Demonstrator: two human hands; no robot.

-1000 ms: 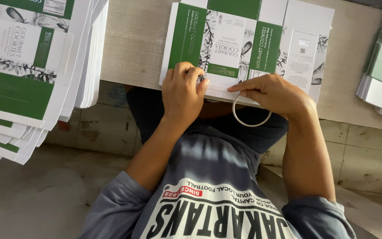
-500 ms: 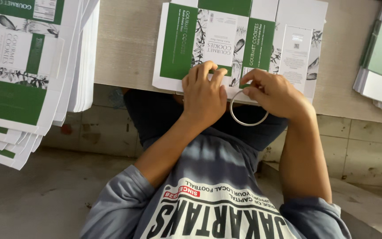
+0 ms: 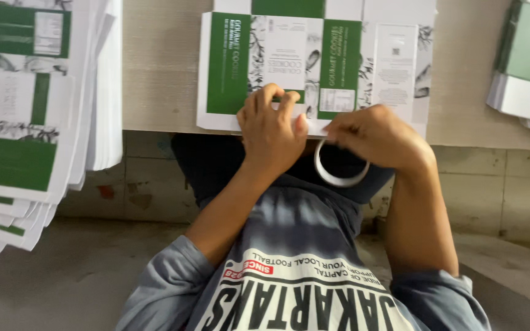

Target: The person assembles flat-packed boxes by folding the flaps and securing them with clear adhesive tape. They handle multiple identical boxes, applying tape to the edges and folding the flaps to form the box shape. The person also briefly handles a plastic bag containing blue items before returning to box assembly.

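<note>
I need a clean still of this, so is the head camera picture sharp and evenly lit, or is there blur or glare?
Head view: soft even light, no glare; the flat carton sheet looks slightly soft, its small print hazy; the left hand and right hand with the tape ring are slightly blurred; stacked sheets are cropped at the left edge.

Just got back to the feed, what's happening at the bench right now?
A person in a grey printed shirt works at the near edge of a flat green and white carton blank lying on the wooden table. The left hand presses on that edge, while the right hand holds a white tape ring beside it. Stacks of similar blanks lie to the left.
</note>
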